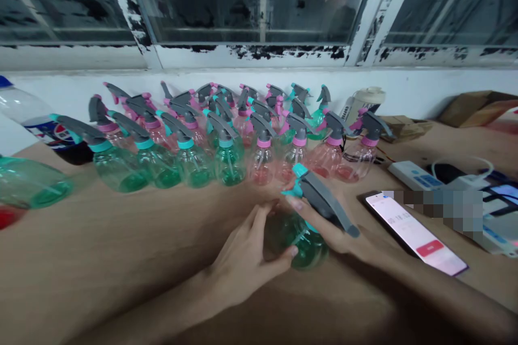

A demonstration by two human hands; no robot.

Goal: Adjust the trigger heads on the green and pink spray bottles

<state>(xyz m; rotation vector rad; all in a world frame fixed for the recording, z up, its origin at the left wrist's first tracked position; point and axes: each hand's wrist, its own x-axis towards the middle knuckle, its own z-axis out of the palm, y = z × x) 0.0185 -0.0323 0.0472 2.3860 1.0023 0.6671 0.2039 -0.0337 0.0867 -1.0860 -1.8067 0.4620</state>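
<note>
Two hands, left (243, 259) loosely cupping the body, right (329, 232) wrapped round the neck, are holding a green bottle (310, 253); more bottles (229, 166) are standing behind.

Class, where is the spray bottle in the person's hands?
In the head view, the green spray bottle is just right of centre, between the left hand and right hand, in front of the standing bottles and left of the phone.

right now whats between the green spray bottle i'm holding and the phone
In the head view, your right hand and wrist lie between the green spray bottle and the phone.
</note>
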